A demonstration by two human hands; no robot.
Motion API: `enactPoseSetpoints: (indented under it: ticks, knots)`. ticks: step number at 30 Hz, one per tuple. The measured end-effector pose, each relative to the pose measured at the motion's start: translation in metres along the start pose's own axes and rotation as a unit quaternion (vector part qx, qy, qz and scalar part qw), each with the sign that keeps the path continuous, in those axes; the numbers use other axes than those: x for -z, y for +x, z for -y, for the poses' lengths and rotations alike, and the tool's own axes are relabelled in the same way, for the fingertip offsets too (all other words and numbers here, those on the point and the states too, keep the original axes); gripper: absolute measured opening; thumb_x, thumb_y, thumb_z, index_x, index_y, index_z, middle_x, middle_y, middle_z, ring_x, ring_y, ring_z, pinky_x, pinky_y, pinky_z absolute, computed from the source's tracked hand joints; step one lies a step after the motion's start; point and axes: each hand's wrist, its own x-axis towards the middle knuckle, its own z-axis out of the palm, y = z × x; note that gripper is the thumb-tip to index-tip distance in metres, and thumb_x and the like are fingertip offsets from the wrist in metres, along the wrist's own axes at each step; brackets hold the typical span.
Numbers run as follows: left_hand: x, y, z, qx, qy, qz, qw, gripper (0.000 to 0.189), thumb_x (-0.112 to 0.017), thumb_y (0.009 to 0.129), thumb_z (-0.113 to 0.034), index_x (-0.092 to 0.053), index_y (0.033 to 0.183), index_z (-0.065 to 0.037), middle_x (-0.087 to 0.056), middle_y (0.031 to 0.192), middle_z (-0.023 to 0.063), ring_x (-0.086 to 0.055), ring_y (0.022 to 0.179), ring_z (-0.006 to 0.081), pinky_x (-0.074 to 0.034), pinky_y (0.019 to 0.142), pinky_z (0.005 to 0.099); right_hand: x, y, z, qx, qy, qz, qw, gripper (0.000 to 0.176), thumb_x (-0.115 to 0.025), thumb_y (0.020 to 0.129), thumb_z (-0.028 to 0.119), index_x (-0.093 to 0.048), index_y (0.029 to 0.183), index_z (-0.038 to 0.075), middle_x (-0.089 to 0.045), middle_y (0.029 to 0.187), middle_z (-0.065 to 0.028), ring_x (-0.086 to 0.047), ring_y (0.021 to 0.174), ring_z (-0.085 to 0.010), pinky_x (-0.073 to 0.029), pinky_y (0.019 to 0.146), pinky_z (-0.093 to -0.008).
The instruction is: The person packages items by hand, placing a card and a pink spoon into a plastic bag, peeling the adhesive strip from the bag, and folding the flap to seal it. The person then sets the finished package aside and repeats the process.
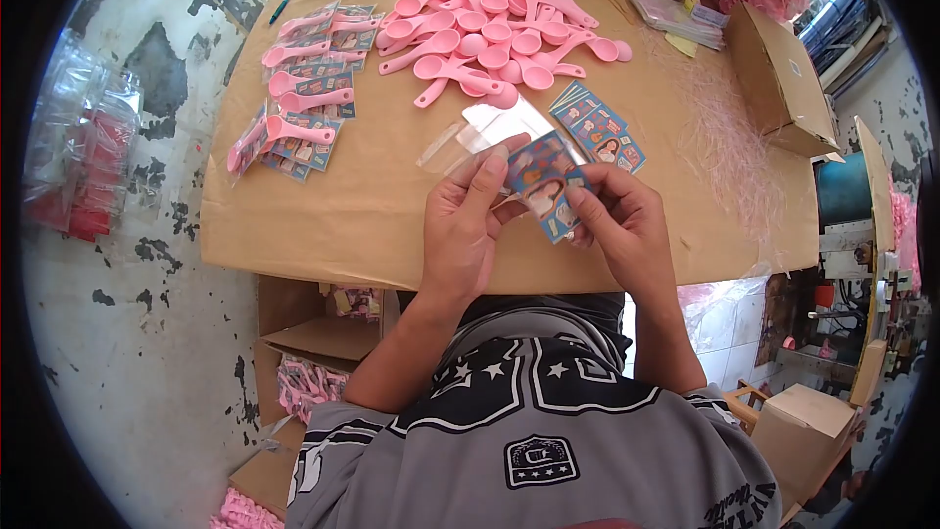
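Observation:
Both of my hands meet over the table's near part at a printed blue card (544, 186), which looks to be partly in a clear sleeve. My left hand (468, 211) pinches its left side between thumb and fingers. On the lower right side, the thumb and fingers of my right hand (623, 220) are closed on the card. Just beyond lie a white sheet (504, 123) and clear plastic sleeves (443, 145). To the right of these, a fanned stack of printed cards (599, 127) rests on the brown paper.
A large heap of pink spoons (490, 24) covers the table's (392, 235) far middle. Packed spoons with cards (308, 98) lie at the left. A cardboard box (780, 78), plastic bags (676, 18) and a pen (286, 1) are near the edges.

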Motion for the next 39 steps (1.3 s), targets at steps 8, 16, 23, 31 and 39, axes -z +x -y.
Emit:
enactPoseSetpoints:
  ticks: [8,16,23,31,39]
  knots:
    - [-0.004,0.002,0.008,0.003,0.015,0.003,1.000,0.029,-0.057,0.110,-0.019,-0.066,0.128,0.002,-0.075,0.119,0.0122,-0.073,0.106,0.0185,-0.060,0.095,0.0351,0.010,0.006,0.002,-0.009,0.074,0.018,0.997,0.027,-0.073,0.101,0.013,-0.066,0.122,-0.001,-0.070,0.094,-0.0020,-0.064,0.075,-0.0049,-0.051,0.066,-0.0204]
    - [-0.012,0.002,0.014,0.001,0.052,0.002,0.999,0.025,-0.061,0.108,-0.017,-0.069,0.124,0.000,-0.074,0.118,0.0099,-0.072,0.106,0.0160,-0.057,0.097,0.0346,0.008,0.014,-0.001,0.024,0.083,0.004,0.996,0.020,-0.074,0.099,0.009,-0.064,0.113,0.000,-0.070,0.094,-0.0029,-0.067,0.080,-0.0073,-0.054,0.071,-0.0227]
    - [-0.009,-0.001,0.011,0.020,0.111,0.062,0.992,0.038,-0.059,0.109,-0.016,-0.056,0.142,0.002,-0.064,0.139,0.0133,-0.064,0.124,0.0181,-0.053,0.106,0.0375,-0.008,0.021,0.001,0.050,0.147,-0.017,0.988,0.022,-0.077,0.097,0.008,-0.062,0.112,0.001,-0.068,0.089,-0.0020,-0.064,0.076,-0.0061,-0.051,0.067,-0.0217]
    - [-0.016,0.002,-0.008,-0.063,-0.063,-0.021,0.996,0.050,-0.053,0.111,-0.018,-0.042,0.155,0.002,-0.057,0.149,0.0195,-0.059,0.135,0.0258,-0.052,0.112,0.0426,-0.015,0.019,0.004,-0.005,0.107,0.037,0.994,0.033,-0.081,0.093,0.008,-0.057,0.116,0.003,-0.065,0.088,0.0004,-0.063,0.077,-0.0062,-0.050,0.068,-0.0209]
    - [-0.017,-0.001,-0.007,-0.049,-0.043,-0.018,0.998,0.045,-0.057,0.109,-0.016,-0.050,0.149,0.005,-0.059,0.146,0.0214,-0.057,0.137,0.0251,-0.053,0.109,0.0401,-0.033,0.019,-0.005,0.031,0.096,-0.001,0.995,0.029,-0.077,0.098,0.013,-0.060,0.119,0.001,-0.067,0.095,0.0003,-0.063,0.083,-0.0048,-0.050,0.074,-0.0213]
